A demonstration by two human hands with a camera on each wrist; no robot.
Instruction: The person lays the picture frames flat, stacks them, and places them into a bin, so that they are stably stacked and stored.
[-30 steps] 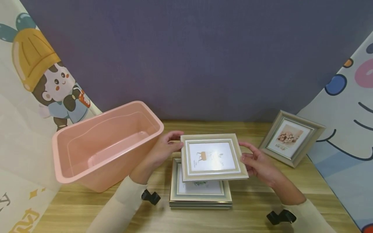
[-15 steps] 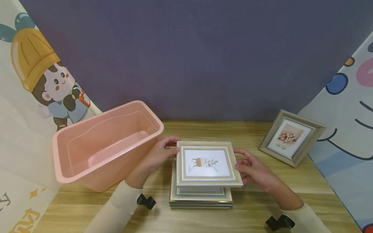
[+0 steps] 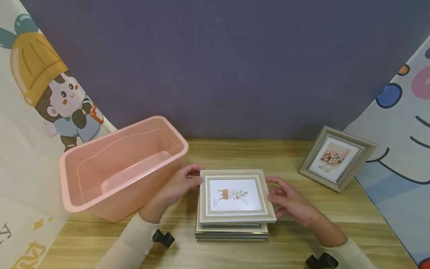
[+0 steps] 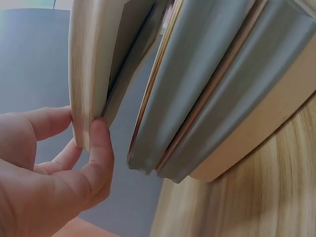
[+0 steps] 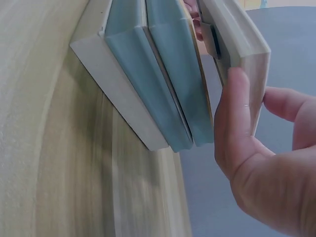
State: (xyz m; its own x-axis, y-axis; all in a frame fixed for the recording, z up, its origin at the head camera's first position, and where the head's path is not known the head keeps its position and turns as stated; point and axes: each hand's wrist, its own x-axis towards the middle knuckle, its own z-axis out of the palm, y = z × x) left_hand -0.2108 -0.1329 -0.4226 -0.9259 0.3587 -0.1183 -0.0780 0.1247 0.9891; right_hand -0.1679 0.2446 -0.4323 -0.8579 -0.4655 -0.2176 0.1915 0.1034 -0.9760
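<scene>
Cream picture frame (image 3: 235, 195) is hanging face up just above a stack of frames (image 3: 231, 235), over the middle of a wood-grain desk (image 3: 235, 257). Its print is showing a brown pot on legs with a leafy sprig. The left hand (image 3: 181, 185) is pinching the left edge between thumb and fingers, and the right hand (image 3: 289, 201) is gripping the right edge the same way, each closing down to the rim's thickness. Both wrist views are showing a narrow gap between the frame's underside and the top of the stack. From the head view, the near right corner is reaching past the stack's right side, while the stack's near edge is peeking out below. The stack is resting flat, square to the desk's back edge. A pink bin (image 3: 134, 198) is standing toward the back left corner, its right end near the left hand. A flower picture frame (image 3: 336, 160) is standing tilted near the back right corner; wood grain is stretching between it and the stack. A dark panel (image 3: 235, 74) is rising along the back edge.
</scene>
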